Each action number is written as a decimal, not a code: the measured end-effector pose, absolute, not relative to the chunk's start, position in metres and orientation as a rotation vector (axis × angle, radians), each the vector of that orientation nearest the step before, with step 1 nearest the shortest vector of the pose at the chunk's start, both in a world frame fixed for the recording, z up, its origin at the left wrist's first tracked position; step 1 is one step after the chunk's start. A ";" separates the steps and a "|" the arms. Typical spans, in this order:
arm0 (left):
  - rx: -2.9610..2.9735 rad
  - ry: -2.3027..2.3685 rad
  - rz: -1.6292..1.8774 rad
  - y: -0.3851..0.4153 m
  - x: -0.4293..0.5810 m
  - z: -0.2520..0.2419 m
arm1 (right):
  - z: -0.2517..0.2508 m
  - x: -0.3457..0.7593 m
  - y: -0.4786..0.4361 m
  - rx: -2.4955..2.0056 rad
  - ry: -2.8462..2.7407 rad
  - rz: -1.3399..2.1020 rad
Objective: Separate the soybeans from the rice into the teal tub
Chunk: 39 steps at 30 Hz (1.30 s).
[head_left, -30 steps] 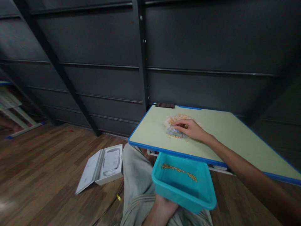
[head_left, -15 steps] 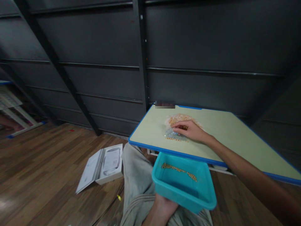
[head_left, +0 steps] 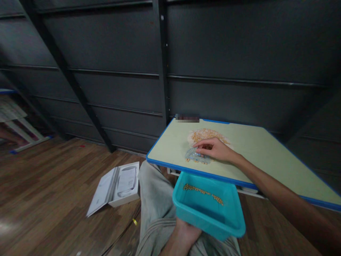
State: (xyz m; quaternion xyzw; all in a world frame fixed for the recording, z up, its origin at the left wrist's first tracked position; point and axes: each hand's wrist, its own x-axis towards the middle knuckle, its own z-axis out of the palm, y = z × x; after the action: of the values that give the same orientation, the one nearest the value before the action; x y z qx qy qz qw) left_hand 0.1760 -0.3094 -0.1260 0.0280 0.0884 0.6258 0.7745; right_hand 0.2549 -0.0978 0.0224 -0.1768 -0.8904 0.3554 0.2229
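Observation:
My right hand (head_left: 214,148) is over the table, fingers pinching a clear, half-round protractor (head_left: 192,154). A few soybeans (head_left: 204,163) lie along the protractor's curved side nearest me. Behind the hand a pale heap of soybeans (head_left: 206,134) spreads over the tabletop, partly covered by the fingers. Below the table's front edge is a turquoise plastic tub (head_left: 202,213), held from beneath by my left hand (head_left: 185,233), whose fingers are mostly out of sight. Soybeans (head_left: 198,190) form a thin band on the tub's floor.
The pale table (head_left: 255,149) has a blue edge and stands against a dark panelled wall (head_left: 122,89). On the wooden floor at left lies an open white box (head_left: 125,185), with a dark cable (head_left: 122,234) near it. Another table (head_left: 16,113) stands at far left.
The right hand has drawn the protractor slightly toward the table's front edge, and the few soybeans before it moved along. The left hand and tub stay nearly in place.

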 end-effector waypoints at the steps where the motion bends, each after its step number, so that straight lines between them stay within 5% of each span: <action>1: 0.073 0.187 1.352 -0.309 0.176 -0.123 | 0.022 0.255 -0.098 -0.488 -2.455 1.004; 26: -0.004 0.125 1.466 -0.303 0.154 -0.141 | 0.027 0.253 -0.115 -0.411 -2.457 1.337; 39: 0.140 0.118 1.548 -0.303 0.142 -0.150 | 0.027 0.211 -0.102 -0.402 -2.404 0.852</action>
State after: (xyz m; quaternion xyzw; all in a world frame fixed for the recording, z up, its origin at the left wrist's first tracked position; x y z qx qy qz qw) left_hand 0.1417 -0.3030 -0.1502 0.0631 0.0533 0.6981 0.7112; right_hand 0.2114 -0.1018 0.0273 -0.1496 -0.8948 0.3173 0.2763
